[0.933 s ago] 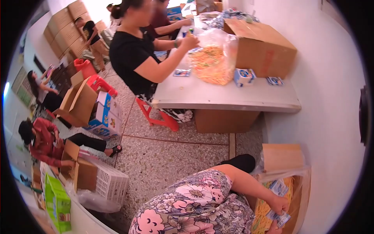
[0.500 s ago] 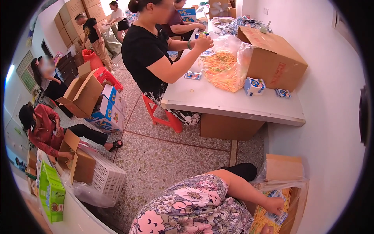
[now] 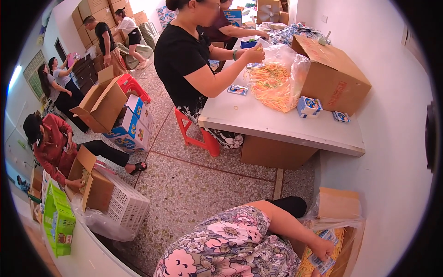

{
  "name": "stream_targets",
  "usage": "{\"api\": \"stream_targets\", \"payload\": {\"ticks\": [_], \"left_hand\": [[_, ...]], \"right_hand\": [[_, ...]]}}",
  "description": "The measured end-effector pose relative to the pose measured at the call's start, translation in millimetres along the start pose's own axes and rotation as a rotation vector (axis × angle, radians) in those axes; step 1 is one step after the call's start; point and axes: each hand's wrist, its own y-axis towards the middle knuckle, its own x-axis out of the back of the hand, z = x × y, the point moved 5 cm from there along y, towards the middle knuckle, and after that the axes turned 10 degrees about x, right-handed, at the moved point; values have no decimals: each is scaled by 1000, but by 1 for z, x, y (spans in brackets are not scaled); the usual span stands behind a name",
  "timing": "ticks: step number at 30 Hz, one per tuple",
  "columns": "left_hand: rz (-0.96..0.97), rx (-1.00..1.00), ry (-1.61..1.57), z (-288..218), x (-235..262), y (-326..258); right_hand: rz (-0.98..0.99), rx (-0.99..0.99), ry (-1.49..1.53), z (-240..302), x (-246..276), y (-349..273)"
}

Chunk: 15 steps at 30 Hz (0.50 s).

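Note:
At the lower right, my left hand [image 3: 322, 249] is closed on a clear plastic packet [image 3: 329, 236] with blue and white print. A second part of printed plastic shows just below the fist. Under it lies a heap of thin yellow and orange sticks [image 3: 339, 251] in a plastic-lined cardboard box [image 3: 354, 244]. Of my right hand [image 3: 316, 273], only a bit of finger shows at the lower edge, close to the packet; the rest is cut off. My floral clothing [image 3: 230, 244] fills the bottom middle.
A white table [image 3: 281, 131] bears a bag of coloured sticks [image 3: 272, 87], printed packets and a large carton [image 3: 334, 74]. A person in black [image 3: 189, 55] sits there on a red stool [image 3: 210, 143]. At left, a person in red [image 3: 55, 143] reaches into a box beside a white crate [image 3: 127, 207].
The view has swung slightly, so the room sits further right. My left hand is a little lower over the sticks, still on the packet. Another person now shows at the far left.

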Motion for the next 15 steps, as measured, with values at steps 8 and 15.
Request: {"api": "stream_targets", "payload": {"ticks": [8, 15], "left_hand": [[35, 36, -204, 8, -9, 10], [-343, -93, -128, 5, 11, 1]], "right_hand": [[36, -152, 331, -11, -4, 2], [409, 68, -97, -73, -36, -52]]}}
